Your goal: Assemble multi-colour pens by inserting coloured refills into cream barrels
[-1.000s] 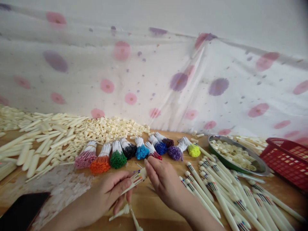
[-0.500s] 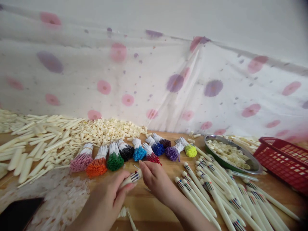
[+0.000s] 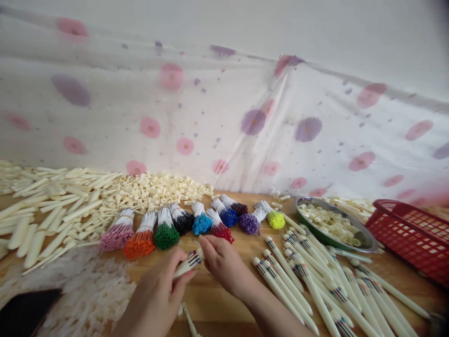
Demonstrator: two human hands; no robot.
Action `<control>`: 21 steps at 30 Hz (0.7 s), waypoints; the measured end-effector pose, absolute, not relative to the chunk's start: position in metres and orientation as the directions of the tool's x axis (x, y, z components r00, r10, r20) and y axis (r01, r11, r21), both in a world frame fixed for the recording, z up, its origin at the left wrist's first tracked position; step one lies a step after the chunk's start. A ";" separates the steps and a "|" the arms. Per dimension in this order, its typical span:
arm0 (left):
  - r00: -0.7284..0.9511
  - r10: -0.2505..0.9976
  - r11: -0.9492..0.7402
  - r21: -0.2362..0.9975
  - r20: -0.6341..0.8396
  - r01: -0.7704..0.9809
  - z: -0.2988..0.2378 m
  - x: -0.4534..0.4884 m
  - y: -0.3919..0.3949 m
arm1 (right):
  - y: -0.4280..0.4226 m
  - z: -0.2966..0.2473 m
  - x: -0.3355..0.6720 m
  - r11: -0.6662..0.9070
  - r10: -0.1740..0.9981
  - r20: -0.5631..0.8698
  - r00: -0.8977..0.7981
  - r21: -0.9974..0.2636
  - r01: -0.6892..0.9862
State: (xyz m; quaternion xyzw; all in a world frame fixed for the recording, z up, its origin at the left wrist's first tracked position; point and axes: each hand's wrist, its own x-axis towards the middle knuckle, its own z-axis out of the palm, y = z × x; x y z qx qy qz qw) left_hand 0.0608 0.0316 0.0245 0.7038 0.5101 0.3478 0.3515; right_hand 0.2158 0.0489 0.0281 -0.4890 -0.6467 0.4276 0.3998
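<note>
My left hand (image 3: 159,292) is closed around a cream multi-colour pen barrel (image 3: 187,263), its striped top end pointing up and right. My right hand (image 3: 219,262) has its fingers pinched at that top end; what they pinch is too small to see. Just beyond both hands lies a row of bundled refills: pink (image 3: 114,234), orange (image 3: 139,243), green (image 3: 164,234), black (image 3: 182,222), light blue (image 3: 201,223), red (image 3: 221,229), dark blue (image 3: 229,216), purple (image 3: 249,223) and yellow-green (image 3: 276,219).
Several assembled cream pens (image 3: 308,276) lie at the right. A metal bowl (image 3: 368,243) holds cream parts, beside a red basket (image 3: 414,234). Cream barrels and small parts (image 3: 70,201) are heaped at the left. A dark phone (image 3: 24,313) lies bottom left. Dotted cloth (image 3: 224,117) hangs behind.
Both hands have drawn closer together on the pen and sit slightly lower and left in view. The pen top is now nearer my right fingers. The camera has shifted a little.
</note>
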 end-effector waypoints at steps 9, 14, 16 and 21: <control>0.381 0.914 0.205 0.968 -0.138 -0.142 0.030 0.072 0.029 | 0.038 0.027 0.196 0.177 0.984 0.165 0.065 -0.927 -0.332; 0.331 0.927 0.266 0.933 -0.178 -0.242 0.027 0.076 0.022 | 0.029 0.020 0.182 -0.018 0.990 0.046 -0.135 -0.898 -0.439; 0.349 0.918 0.290 0.920 -0.189 -0.263 0.025 0.078 0.021 | 0.028 0.021 0.182 -0.037 0.988 0.032 -0.151 -0.903 -0.428; 0.419 0.884 0.319 0.922 -0.208 -0.217 0.014 0.082 0.019 | 0.029 0.031 0.192 -0.018 0.999 0.007 -0.054 -0.892 -0.451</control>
